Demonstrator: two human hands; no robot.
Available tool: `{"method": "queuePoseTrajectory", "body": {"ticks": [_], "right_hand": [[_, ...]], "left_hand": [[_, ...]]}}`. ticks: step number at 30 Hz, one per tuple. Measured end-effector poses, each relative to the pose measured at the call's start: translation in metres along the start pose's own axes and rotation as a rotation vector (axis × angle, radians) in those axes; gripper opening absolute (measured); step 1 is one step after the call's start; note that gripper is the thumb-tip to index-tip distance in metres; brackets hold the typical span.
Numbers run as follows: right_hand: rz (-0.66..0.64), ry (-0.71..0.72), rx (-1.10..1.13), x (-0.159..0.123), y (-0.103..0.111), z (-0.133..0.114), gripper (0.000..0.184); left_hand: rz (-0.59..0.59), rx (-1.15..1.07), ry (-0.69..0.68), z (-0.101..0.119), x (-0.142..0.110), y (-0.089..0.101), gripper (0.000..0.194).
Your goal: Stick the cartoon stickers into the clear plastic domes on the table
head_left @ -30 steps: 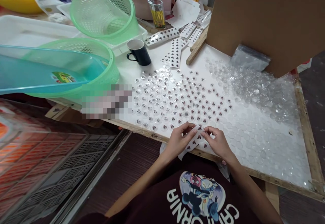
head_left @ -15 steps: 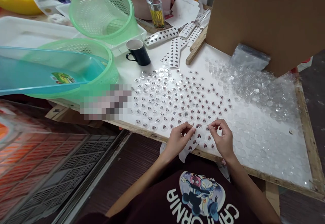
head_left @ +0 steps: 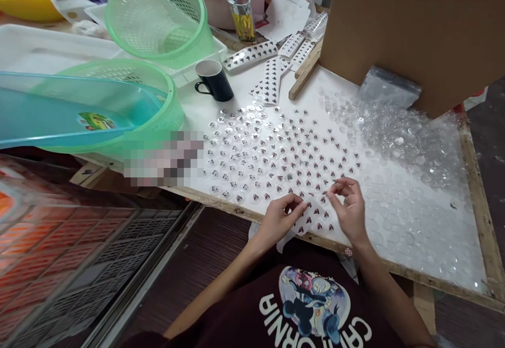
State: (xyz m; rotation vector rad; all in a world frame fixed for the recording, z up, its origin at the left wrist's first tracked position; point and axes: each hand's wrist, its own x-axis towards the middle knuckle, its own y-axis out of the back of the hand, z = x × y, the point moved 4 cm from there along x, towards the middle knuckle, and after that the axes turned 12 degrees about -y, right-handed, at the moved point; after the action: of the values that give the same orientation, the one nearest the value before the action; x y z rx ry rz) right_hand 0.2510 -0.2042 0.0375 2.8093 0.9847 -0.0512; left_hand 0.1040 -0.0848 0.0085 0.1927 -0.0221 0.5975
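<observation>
At the front edge of the bench [head_left: 232, 207], my left hand [head_left: 279, 219] pinches a sticker strip [head_left: 303, 225]. Beside it, my right hand [head_left: 349, 210] is curled; I cannot tell if it holds anything.

The sticker strip [head_left: 284, 240] looks like thin, smooth paper; the loose discs [head_left: 406, 237] are clear, glossy plastic, catching the light in small glints. The tabletop [head_left: 189, 111] is smooth, its wooden edging [head_left: 482, 221] rough and scuffed. The cardboard panel [head_left: 398, 27] is matt, the mug [head_left: 221, 87] glossy outside, the blue tray [head_left: 47, 108] smooth translucent plastic, the green colander [head_left: 203, 42] perforated plastic, the T-shirt [head_left: 221, 300] matt cloth
</observation>
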Motion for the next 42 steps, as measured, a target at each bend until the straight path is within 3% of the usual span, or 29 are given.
{"method": "queuePoseTrajectory", "body": {"ticks": [3, 6, 12, 18, 23, 27, 32, 38, 42], "right_hand": [[0.136, -0.015, -0.034, 0.016, 0.028, 0.003, 0.037], [0.13, -0.107, -0.148, 0.028, 0.04, 0.018, 0.04], [0.03, -0.18, -0.298, 0.033, 0.026, 0.047, 0.039], [0.032, -0.04, -0.577, 0.032, 0.01, 0.049, 0.031], [0.116, 0.097, -0.803, 0.027, 0.004, 0.047, 0.034], [0.177, 0.098, -0.702, 0.029, 0.016, 0.04, 0.027], [0.311, 0.083, -0.537, 0.034, 0.052, 0.029, 0.02], [0.143, -0.209, -0.481, 0.035, 0.067, 0.05, 0.027], [0.105, -0.267, -0.559, 0.033, 0.06, 0.058, 0.022]], "left_hand": [[0.012, 0.024, -0.001, 0.0, -0.001, 0.004, 0.025], [0.02, 0.021, -0.002, 0.001, -0.002, 0.007, 0.025], [0.018, 0.029, -0.002, 0.003, -0.001, 0.007, 0.025], [0.019, 0.032, 0.0, 0.001, -0.001, 0.007, 0.025], [0.015, 0.021, 0.0, -0.001, -0.001, 0.005, 0.026], [0.018, 0.029, 0.002, -0.001, -0.001, 0.006, 0.026], [0.025, 0.029, 0.007, -0.003, -0.002, 0.008, 0.026], [0.022, 0.011, -0.002, -0.005, -0.003, 0.005, 0.025], [0.016, 0.017, -0.002, -0.004, -0.003, 0.005, 0.025]]}}
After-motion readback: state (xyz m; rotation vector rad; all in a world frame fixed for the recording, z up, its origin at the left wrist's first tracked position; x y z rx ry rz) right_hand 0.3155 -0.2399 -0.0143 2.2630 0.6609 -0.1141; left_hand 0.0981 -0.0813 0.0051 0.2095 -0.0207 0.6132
